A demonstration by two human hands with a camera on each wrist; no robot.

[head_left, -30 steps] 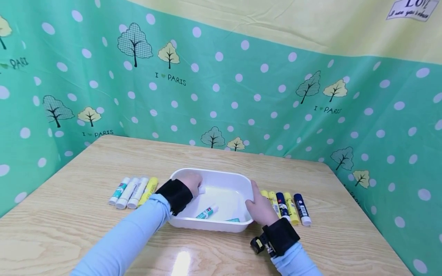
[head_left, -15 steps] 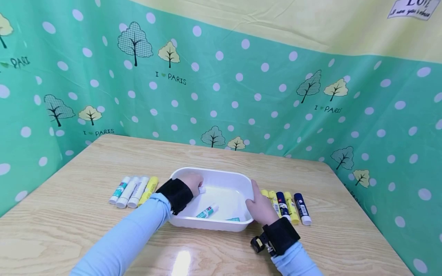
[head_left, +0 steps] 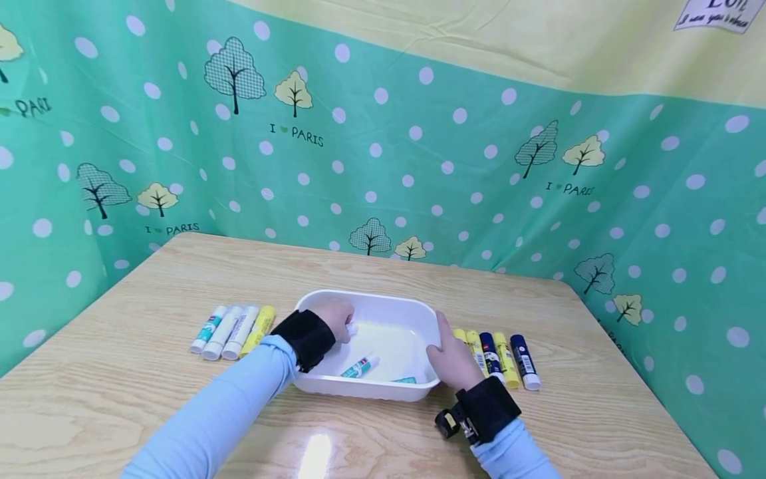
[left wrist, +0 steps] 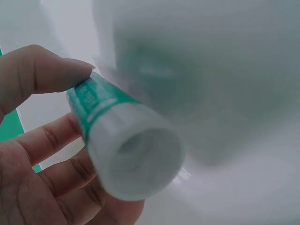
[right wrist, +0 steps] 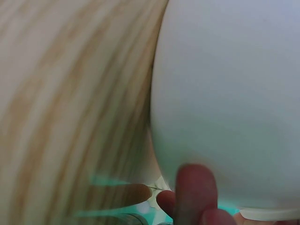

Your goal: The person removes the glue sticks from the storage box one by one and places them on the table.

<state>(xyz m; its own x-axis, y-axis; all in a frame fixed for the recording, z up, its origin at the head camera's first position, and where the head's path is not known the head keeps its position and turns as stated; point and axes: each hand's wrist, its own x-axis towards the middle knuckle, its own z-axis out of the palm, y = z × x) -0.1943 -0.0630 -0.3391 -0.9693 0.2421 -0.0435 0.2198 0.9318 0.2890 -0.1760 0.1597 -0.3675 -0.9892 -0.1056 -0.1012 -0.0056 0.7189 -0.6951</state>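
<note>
The glue stick (left wrist: 117, 140) is pinched in the left hand (head_left: 334, 314), low inside the white tray (head_left: 413, 392). The right hand (head_left: 450, 359) curls round the tray's right wall. Best to let go gently, beside the glue stick below (head_left: 360, 366).

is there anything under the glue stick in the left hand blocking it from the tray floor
Nothing visible does. The left hand holds the green-and-white glue stick over a bare patch of the white plastic tray; the other glue stick lies nearer the front.
</note>
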